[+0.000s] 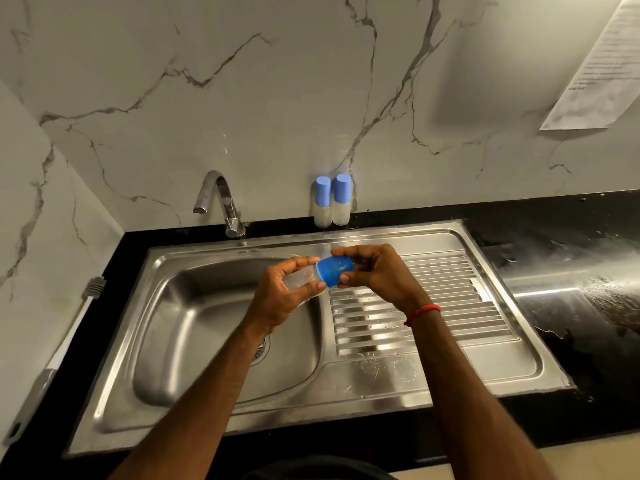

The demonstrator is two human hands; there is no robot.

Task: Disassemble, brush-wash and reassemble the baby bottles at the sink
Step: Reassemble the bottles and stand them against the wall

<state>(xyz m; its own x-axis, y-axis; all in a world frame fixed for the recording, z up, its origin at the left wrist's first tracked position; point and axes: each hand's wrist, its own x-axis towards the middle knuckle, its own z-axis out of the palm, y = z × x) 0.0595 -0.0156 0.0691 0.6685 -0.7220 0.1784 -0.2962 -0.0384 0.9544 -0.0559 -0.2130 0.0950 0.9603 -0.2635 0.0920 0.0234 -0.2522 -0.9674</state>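
Baby bottle (300,279), small and clear-bodied, is held level above the sink (194,327), over the ridge between basin and drainboard (426,306). Its transparent body is wrapped by the left grip (287,301), with the fingers curled over the far side and the thumb laid along the near side. The blue cap (334,270), a smooth domed plastic piece beaded with water, is pinched by the right grip (377,271), fingertips above and thumb below, the wrist bent inward. The cap is set against the bottle's neck; whether it is screwed on cannot be told. Both forearms are stretched forward from the lower edge, and a red thread band (424,311) is worn on the right wrist.

The sink is of brushed stainless steel, with a rounded basin and a ribbed, water-spotted drainboard. A curved chrome tap (221,199) is mounted behind it. Two more bottles (331,202), milky-bodied with pale blue cylindrical caps, are stood upright side by side against the grey-veined marble wall (242,98). A bottle brush (67,344) with a grey handle and bristled head is laid along the left of the desk (581,327), which is black polished stone, splashed wet on the right. A printed sheet (599,64) is fixed to the wall; its print is too blurred to be read.
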